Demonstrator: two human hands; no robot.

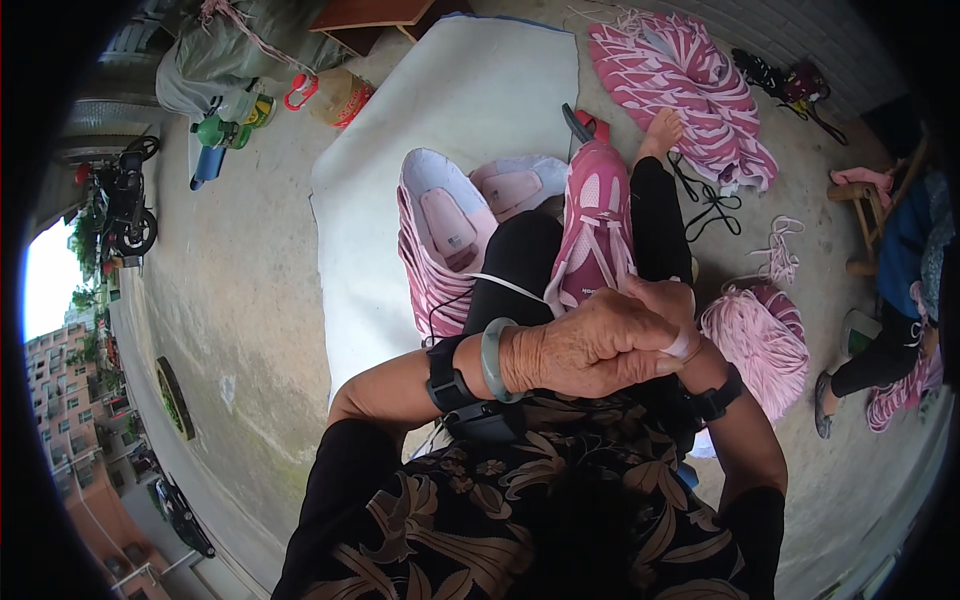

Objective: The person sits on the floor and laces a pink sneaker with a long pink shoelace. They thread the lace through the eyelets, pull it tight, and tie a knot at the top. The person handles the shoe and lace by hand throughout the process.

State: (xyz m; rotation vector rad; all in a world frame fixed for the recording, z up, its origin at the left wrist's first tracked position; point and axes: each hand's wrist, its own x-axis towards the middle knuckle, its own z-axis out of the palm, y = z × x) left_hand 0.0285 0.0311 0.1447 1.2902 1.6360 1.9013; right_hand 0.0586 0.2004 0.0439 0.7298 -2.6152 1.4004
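A pink running shoe (592, 215) with pale crisscross laces lies between my legs, toe pointing away. My left hand (590, 345), below a pale green bangle, is closed with its fingers curled, just on my side of the shoe's ankle end. Close against it, partly behind, my right hand (665, 310) is also closed. A pale strip (680, 346) shows where the two hands meet; I cannot tell whether it is lace or tape. One white lace (510, 288) trails from the shoe across my left thigh. My fingers hide what they grip.
Nested pink shoe uppers (440, 225) stand left of my leg on a white sheet (400, 110). Far right lies a pile of pink uppers (690, 80). A bundle of pink laces (757, 345) is at my right. Bottles (335, 97) stand far left; another person's leg (870, 360) is at right.
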